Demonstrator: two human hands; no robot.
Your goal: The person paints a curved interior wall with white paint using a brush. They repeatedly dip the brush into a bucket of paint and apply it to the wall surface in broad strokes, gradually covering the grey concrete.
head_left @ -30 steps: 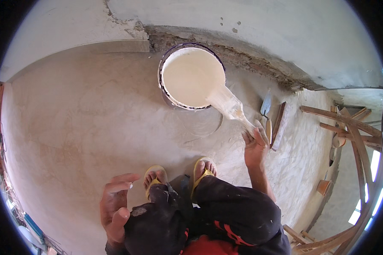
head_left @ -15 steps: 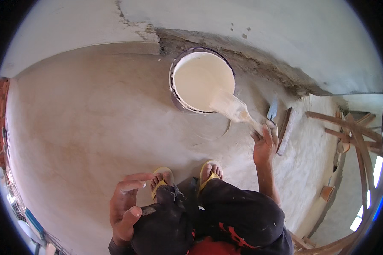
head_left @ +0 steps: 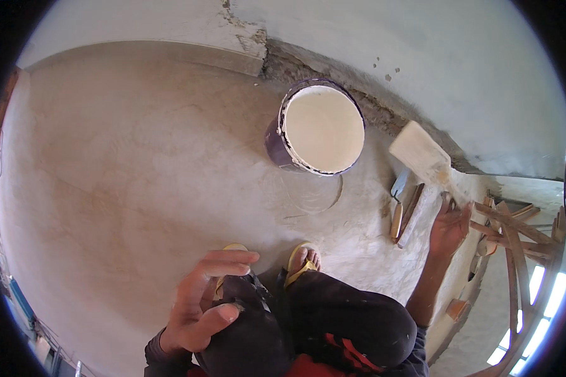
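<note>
A purple-sided bucket full of creamy off-white paint stands on the floor in front of me. To its right my right hand is closed round the handle of a wide paintbrush, whose flat head is coated pale and slightly blurred. The brush is apart from the bucket, close to the wall's base. My left hand hangs over my left knee with thumb and fingers apart, holding nothing.
A pointing trowel with a wooden handle lies beside a narrow wooden strip right of the bucket. Ahead, the pale wall has a rough, broken lower edge. Wooden beams stand at far right.
My right hand has lifted the paintbrush out of the bucket and carried it right, toward the wall. The view has shifted. My left hand stays open.
</note>
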